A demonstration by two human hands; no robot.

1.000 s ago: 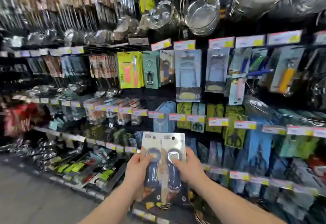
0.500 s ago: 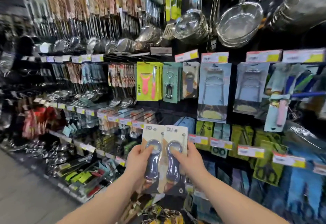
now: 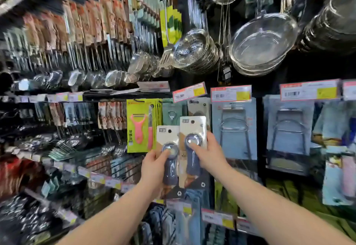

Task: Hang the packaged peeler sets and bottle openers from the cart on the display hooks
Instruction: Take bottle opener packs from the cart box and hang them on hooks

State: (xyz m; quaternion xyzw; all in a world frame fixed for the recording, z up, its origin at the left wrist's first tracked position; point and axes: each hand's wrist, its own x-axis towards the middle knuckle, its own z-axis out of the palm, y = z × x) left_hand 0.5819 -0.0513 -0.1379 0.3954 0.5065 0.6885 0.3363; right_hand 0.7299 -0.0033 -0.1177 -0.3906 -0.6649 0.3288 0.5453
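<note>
Right of the green peeler pack (image 3: 143, 125): lower opener card (image 3: 166, 134) and higher opener card (image 3: 192, 127), edges touching.
Your left hand (image 3: 154, 164): fingers curled round the lower opener card, thumb on its blister.
Your right hand (image 3: 211, 153): fingers gripping the higher opener card, thumb on its blister.

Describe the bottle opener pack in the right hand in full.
The right pack is a white card with a hang hole near the top and a clear blister over a blue-grey opener with a shiny round head. It stands upright, higher than the left pack; the right hand pinches it, thumb on the head.
</note>
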